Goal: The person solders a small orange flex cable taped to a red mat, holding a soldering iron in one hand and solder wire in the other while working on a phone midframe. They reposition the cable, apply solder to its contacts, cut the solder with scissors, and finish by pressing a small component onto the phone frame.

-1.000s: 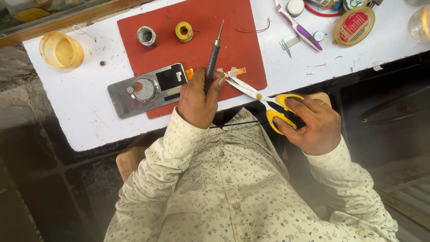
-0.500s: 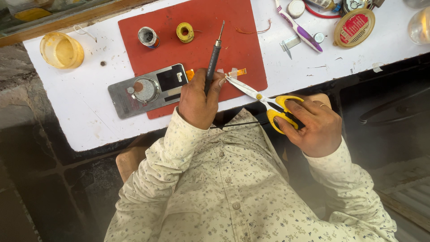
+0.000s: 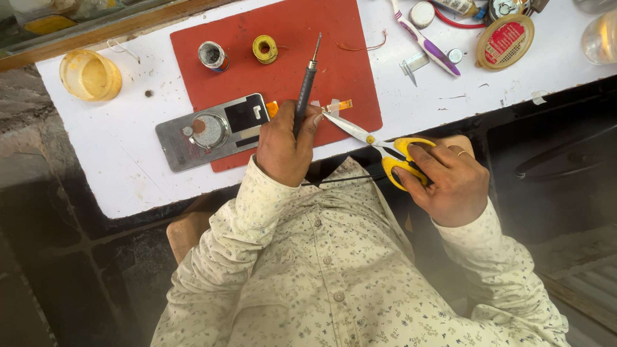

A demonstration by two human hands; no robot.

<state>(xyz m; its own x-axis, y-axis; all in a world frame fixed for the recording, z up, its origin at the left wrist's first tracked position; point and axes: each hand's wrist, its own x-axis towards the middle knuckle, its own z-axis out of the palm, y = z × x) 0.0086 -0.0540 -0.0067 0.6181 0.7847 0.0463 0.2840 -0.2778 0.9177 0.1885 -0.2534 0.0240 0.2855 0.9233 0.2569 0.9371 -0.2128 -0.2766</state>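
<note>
1. Head view, looking down at white bench (image 3: pixel 116 154) edge with red mat (image 3: pixel 289 26) on it.
2. Left hand (image 3: pixel 283 144) closed around dark soldering iron (image 3: pixel 306 83), fist at near edge of mat, iron tip pointing away toward far side.
3. Right hand (image 3: pixel 447 183) off bench edge, fingers through yellow handles of scissors (image 3: pixel 379 144), gripping them.
4. Scissor blades pointing left toward left hand fingertips, tips at small pale strip (image 3: pixel 333 106) near mat's lower edge; cannot tell whether blades actually touch strip.
5. Blades look nearly together; exact gap too small to tell.
6. Grey metal plate (image 3: pixel 173 138) with round part and black square just left of left hand, partly on mat.
7. Two small spools on mat's far part: grey one (image 3: pixel 211 54), yellow one (image 3: pixel 265 48), side by side, apart from iron.
8. Yellowish cup (image 3: pixel 90 74) at far left of bench, well apart from hands.
9. Purple-white tool (image 3: pixel 427 42) and round red-topped tin (image 3: pixel 505 42) at far right of bench.
10. Ring on right hand finger.
11. Cream patterned shirt sleeves (image 3: pixel 244 218) on both arms.
</note>
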